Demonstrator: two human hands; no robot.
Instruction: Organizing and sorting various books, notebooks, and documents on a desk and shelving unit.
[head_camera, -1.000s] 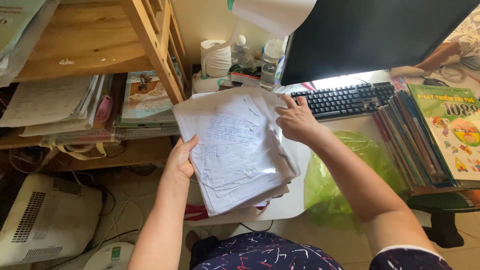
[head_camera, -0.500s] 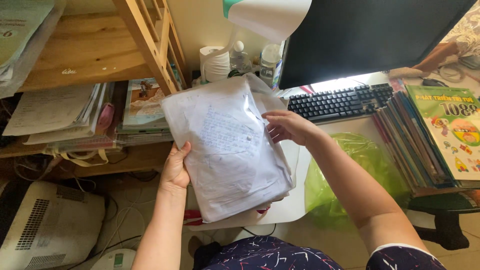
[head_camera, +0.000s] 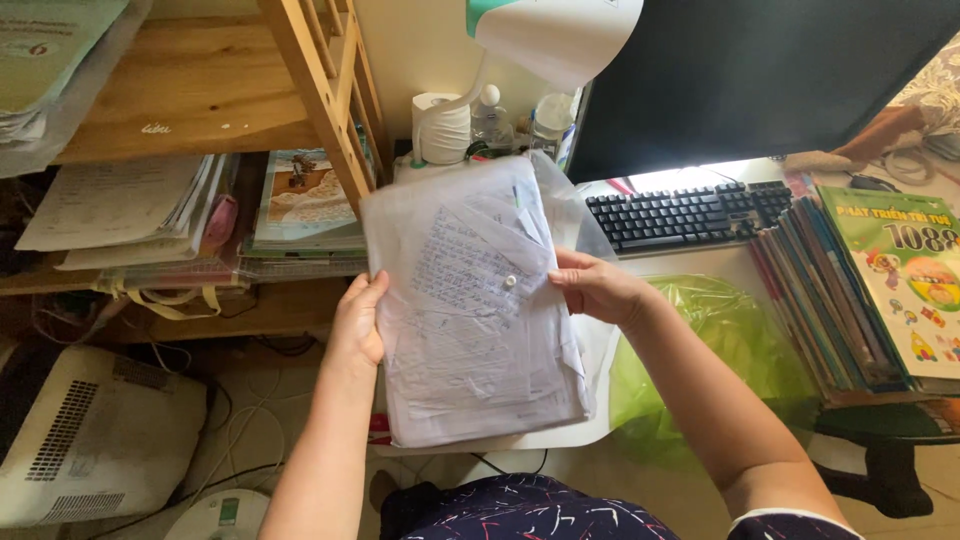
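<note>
Holding: a clear plastic folder of handwritten papers (head_camera: 470, 300) is gripped from both sides at the centre of the frame, tilted slightly, above the near edge of the white desk (head_camera: 690, 265)
Lap: dark patterned cloth (head_camera: 520, 510) is seen at the bottom centre, nearest the camera
Left hand (head_camera: 360, 325): curled around the folder's left edge, thumb laid on the front, fingers hidden behind the sheets
Right hand (head_camera: 595, 285): closed on the folder's right edge, thumb on top, fingers tucked under the plastic
Folder detail: a small white snap button (head_camera: 510, 282) is seen on the front flap, just left of the right hand
Lower left: a white ventilated appliance (head_camera: 95, 435) is seen on the floor, with cables beside it
Right of centre: a green plastic bag (head_camera: 725, 330) is draped at the desk's edge, just beyond the right forearm
Right edge: a row of thin books (head_camera: 815, 290) is stacked beside a colourful children's book (head_camera: 915, 270)
Middle left: a wooden shelf (head_camera: 190, 90) is loaded with loose papers (head_camera: 120, 205) and booklets
Behind the folder: a black keyboard (head_camera: 690, 212) is laid on the desk under a dark monitor (head_camera: 760, 70)
Farthest, upper centre: a white lamp shade (head_camera: 560, 35), a paper roll (head_camera: 445, 125) and small bottles (head_camera: 520, 118) are set against the wall
</note>
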